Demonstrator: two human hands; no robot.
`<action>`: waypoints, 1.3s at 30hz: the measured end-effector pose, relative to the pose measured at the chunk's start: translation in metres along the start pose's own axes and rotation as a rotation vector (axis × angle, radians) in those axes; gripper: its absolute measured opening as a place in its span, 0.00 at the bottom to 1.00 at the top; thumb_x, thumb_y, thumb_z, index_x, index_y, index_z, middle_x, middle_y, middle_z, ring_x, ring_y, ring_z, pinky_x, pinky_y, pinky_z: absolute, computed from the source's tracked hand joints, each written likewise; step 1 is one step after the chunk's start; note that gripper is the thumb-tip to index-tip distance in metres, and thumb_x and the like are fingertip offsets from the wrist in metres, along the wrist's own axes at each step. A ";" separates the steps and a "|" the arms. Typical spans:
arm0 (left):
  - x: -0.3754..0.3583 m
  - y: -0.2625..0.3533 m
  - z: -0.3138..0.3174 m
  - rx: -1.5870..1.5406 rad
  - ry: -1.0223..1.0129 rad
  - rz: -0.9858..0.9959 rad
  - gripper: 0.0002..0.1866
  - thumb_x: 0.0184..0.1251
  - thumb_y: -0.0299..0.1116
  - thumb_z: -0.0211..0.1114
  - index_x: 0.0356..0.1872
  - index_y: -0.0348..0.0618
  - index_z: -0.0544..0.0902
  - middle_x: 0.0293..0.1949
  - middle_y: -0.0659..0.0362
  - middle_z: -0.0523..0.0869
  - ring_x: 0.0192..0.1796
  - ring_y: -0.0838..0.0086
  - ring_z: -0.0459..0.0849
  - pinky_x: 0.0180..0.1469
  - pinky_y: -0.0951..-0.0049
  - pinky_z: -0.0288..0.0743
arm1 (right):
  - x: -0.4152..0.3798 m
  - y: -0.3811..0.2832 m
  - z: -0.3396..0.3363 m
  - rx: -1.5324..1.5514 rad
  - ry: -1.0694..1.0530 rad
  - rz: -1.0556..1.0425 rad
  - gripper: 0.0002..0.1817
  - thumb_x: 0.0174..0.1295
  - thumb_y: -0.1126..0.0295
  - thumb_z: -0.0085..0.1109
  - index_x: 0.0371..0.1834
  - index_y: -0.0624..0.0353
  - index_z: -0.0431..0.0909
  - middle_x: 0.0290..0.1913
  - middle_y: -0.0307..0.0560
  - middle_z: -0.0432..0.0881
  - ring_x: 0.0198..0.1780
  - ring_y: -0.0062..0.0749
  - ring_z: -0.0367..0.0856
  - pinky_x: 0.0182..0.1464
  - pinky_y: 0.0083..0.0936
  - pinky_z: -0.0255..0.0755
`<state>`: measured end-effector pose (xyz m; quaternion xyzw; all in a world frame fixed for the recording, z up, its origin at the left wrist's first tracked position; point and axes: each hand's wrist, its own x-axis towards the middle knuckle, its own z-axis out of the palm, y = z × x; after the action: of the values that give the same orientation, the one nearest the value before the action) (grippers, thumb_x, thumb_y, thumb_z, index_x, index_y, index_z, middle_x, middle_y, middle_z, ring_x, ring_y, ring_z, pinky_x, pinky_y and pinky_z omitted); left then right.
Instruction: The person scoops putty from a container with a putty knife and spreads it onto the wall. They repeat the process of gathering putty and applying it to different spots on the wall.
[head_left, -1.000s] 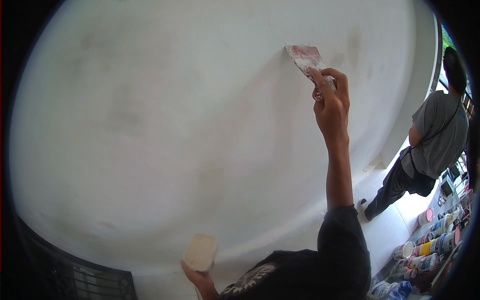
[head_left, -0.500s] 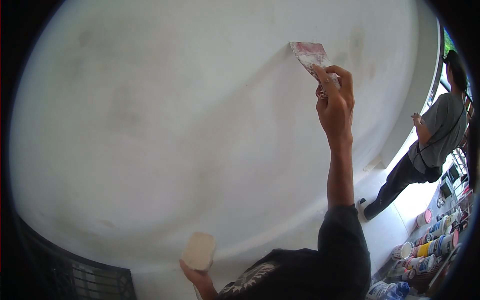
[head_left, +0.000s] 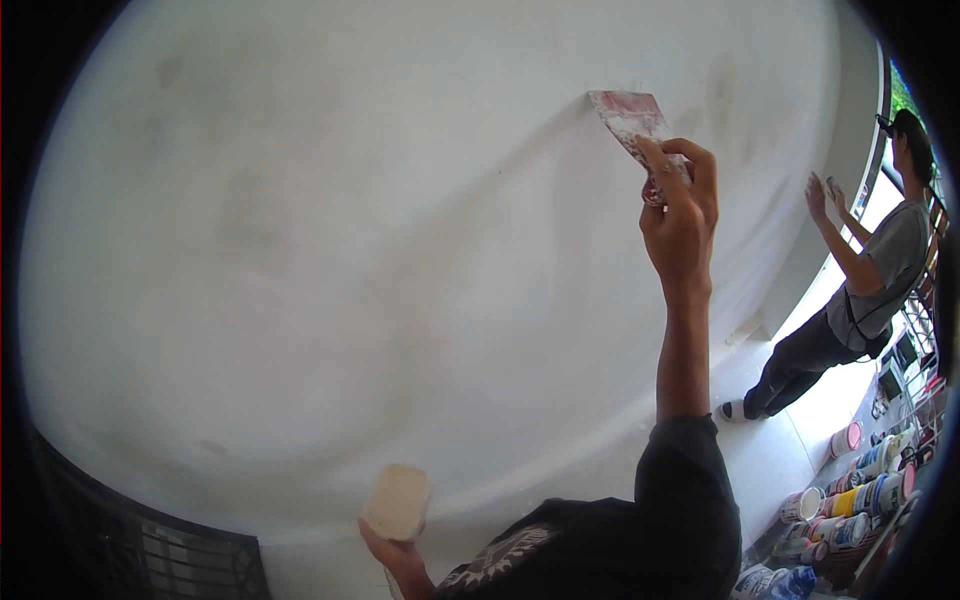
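Observation:
My right hand (head_left: 680,215) is raised high, its fingers wrapped round a putty knife (head_left: 632,115) smeared with white and reddish filler. The blade's far edge is right at the pale wall (head_left: 300,250), and a soft shadow spreads down and left from it. Low in the view, my left hand (head_left: 393,553) grips a cream-coloured rounded block (head_left: 398,502) from below, its broad flat face showing. The block's exact kind is unclear. Grey and brownish patches mark the wall's surface.
At the right a person (head_left: 880,260) in a grey shirt stands with both hands raised, holding a small dark object. Several paint buckets (head_left: 850,530) crowd the floor (head_left: 790,440) at lower right. A dark metal grille (head_left: 190,560) fills the lower left corner.
My right hand and the putty knife have shifted slightly right and down. My left hand has hardly moved. The other person has lifted their hands and moved their feet.

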<state>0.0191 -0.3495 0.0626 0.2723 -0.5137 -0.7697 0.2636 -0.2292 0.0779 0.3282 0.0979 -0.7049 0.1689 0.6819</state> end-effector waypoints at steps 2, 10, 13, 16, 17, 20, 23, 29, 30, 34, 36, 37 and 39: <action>0.005 0.002 -0.003 0.059 0.015 0.028 0.33 0.77 0.57 0.40 0.68 0.39 0.65 0.61 0.51 0.74 0.61 0.55 0.77 0.47 0.50 0.81 | 0.000 -0.002 0.003 -0.014 0.002 0.006 0.28 0.44 0.93 0.59 0.50 0.56 0.84 0.47 0.48 0.75 0.42 0.39 0.80 0.36 0.31 0.80; 0.019 -0.007 -0.001 -0.079 -0.026 -0.086 0.34 0.71 0.64 0.45 0.66 0.50 0.70 0.60 0.58 0.79 0.57 0.59 0.81 0.43 0.51 0.79 | -0.008 0.000 0.008 0.107 0.127 0.096 0.20 0.55 0.89 0.59 0.49 0.58 0.85 0.45 0.46 0.79 0.36 0.28 0.80 0.32 0.21 0.75; 0.018 -0.010 0.005 -0.126 -0.090 -0.041 0.30 0.78 0.54 0.42 0.66 0.39 0.68 0.61 0.51 0.76 0.60 0.59 0.78 0.52 0.57 0.80 | -0.032 -0.011 0.005 0.594 0.126 0.413 0.12 0.63 0.82 0.58 0.49 0.65 0.83 0.40 0.45 0.80 0.30 0.22 0.77 0.29 0.17 0.68; 0.019 -0.022 0.004 -0.185 0.010 -0.020 0.28 0.78 0.52 0.45 0.64 0.38 0.70 0.61 0.51 0.76 0.60 0.60 0.79 0.56 0.60 0.78 | -0.072 -0.039 -0.022 1.079 -0.046 0.749 0.13 0.68 0.72 0.58 0.49 0.72 0.78 0.27 0.40 0.77 0.22 0.18 0.69 0.23 0.17 0.59; 0.015 -0.025 0.004 -0.185 0.045 -0.014 0.27 0.77 0.51 0.46 0.63 0.39 0.71 0.59 0.52 0.76 0.60 0.61 0.79 0.58 0.60 0.77 | -0.088 -0.054 -0.033 1.146 -0.051 0.859 0.12 0.68 0.73 0.56 0.48 0.72 0.76 0.26 0.42 0.77 0.21 0.19 0.68 0.22 0.18 0.58; 0.000 -0.027 0.017 -0.096 0.118 0.061 0.24 0.77 0.49 0.47 0.62 0.42 0.72 0.56 0.54 0.78 0.57 0.64 0.79 0.58 0.63 0.76 | -0.132 -0.088 -0.052 1.274 -0.248 0.938 0.12 0.67 0.74 0.55 0.48 0.74 0.76 0.28 0.44 0.76 0.21 0.20 0.68 0.21 0.19 0.58; -0.014 -0.012 0.043 0.005 0.138 0.084 0.24 0.77 0.49 0.48 0.61 0.42 0.74 0.53 0.57 0.79 0.54 0.70 0.79 0.54 0.67 0.75 | -0.167 -0.116 -0.054 1.289 -0.511 1.050 0.11 0.66 0.75 0.55 0.46 0.73 0.77 0.30 0.44 0.76 0.22 0.20 0.69 0.23 0.18 0.59; -0.035 -0.012 0.052 0.071 0.100 0.155 0.21 0.77 0.44 0.50 0.56 0.36 0.75 0.49 0.56 0.80 0.51 0.76 0.78 0.53 0.74 0.73 | -0.203 -0.157 -0.073 1.204 -1.140 0.796 0.08 0.62 0.81 0.57 0.43 0.67 0.82 0.33 0.45 0.81 0.26 0.22 0.75 0.29 0.19 0.69; -0.038 -0.011 0.047 0.078 0.077 0.171 0.20 0.77 0.42 0.50 0.55 0.34 0.75 0.48 0.56 0.81 0.50 0.77 0.78 0.53 0.75 0.72 | -0.207 -0.166 -0.074 1.167 -1.205 0.683 0.09 0.60 0.82 0.57 0.43 0.67 0.83 0.35 0.46 0.83 0.27 0.23 0.77 0.30 0.19 0.70; -0.040 -0.012 0.023 0.012 0.035 0.135 0.17 0.77 0.38 0.51 0.54 0.34 0.75 0.47 0.57 0.81 0.49 0.79 0.78 0.54 0.76 0.72 | -0.213 -0.198 -0.070 1.132 -1.221 0.392 0.10 0.58 0.83 0.59 0.43 0.65 0.84 0.37 0.48 0.84 0.27 0.23 0.78 0.29 0.20 0.71; -0.054 -0.017 0.049 0.009 -0.026 0.162 0.16 0.77 0.37 0.52 0.54 0.34 0.75 0.46 0.58 0.82 0.47 0.80 0.78 0.53 0.77 0.71 | -0.198 -0.172 -0.069 1.068 -1.287 0.378 0.10 0.58 0.82 0.61 0.42 0.65 0.85 0.37 0.46 0.84 0.26 0.22 0.77 0.26 0.18 0.69; -0.053 -0.019 0.044 0.004 -0.019 0.149 0.16 0.77 0.37 0.52 0.54 0.34 0.75 0.46 0.58 0.82 0.47 0.80 0.78 0.53 0.77 0.71 | -0.199 -0.175 -0.068 1.062 -1.303 0.376 0.10 0.58 0.82 0.61 0.42 0.65 0.85 0.37 0.46 0.84 0.26 0.22 0.77 0.26 0.18 0.69; -0.053 -0.021 0.038 0.005 -0.080 0.161 0.14 0.77 0.35 0.51 0.54 0.36 0.75 0.46 0.59 0.82 0.47 0.81 0.77 0.52 0.78 0.71 | -0.198 -0.176 -0.070 1.023 -1.321 0.365 0.10 0.57 0.83 0.62 0.42 0.64 0.85 0.36 0.46 0.84 0.25 0.20 0.76 0.25 0.17 0.68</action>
<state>0.0282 -0.2815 0.0635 0.1997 -0.5462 -0.7549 0.3031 -0.0895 -0.0773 0.1508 0.3567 -0.7996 0.4818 -0.0349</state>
